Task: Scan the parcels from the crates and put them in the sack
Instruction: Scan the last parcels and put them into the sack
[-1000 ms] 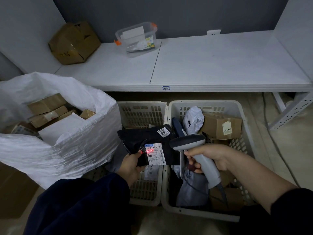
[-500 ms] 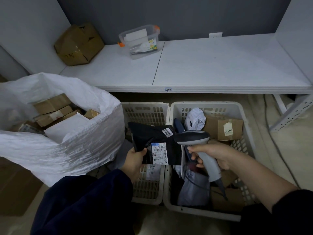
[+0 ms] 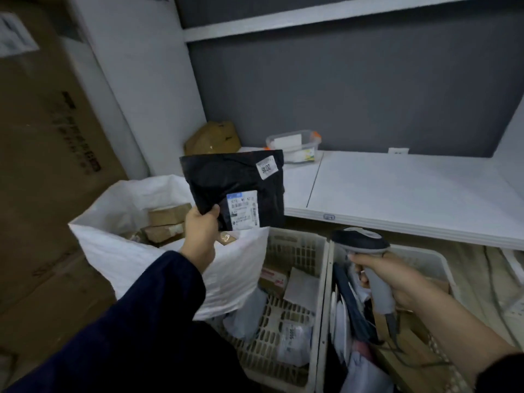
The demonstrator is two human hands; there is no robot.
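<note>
The scanner (image 3: 361, 241) is trailing its cord (image 3: 395, 333) among the packets in the right crate (image 3: 425, 252), so a quick pull could be snagging it or dragging something out. Farther out, the black parcel (image 3: 235, 182) is hanging by one lower corner. Limp and glossy as it looks, it could be slipping free and dropping short into the left crate (image 3: 295, 248), among parcels probably not yet scanned.

The right hand (image 3: 388, 276) is wrapping its fingers closed around the scanner's grey handle. The left hand (image 3: 200, 231) is pinching the parcel, thumb on the front, the other fingers hidden behind. The parcel is standing upright in the air, labels facing the person, above the right side of the open sack (image 3: 119, 199), where brown boxes (image 3: 167, 215) are lying. Beyond, the white shelf (image 3: 411, 194) is carrying a clear tub (image 3: 295, 144).
</note>
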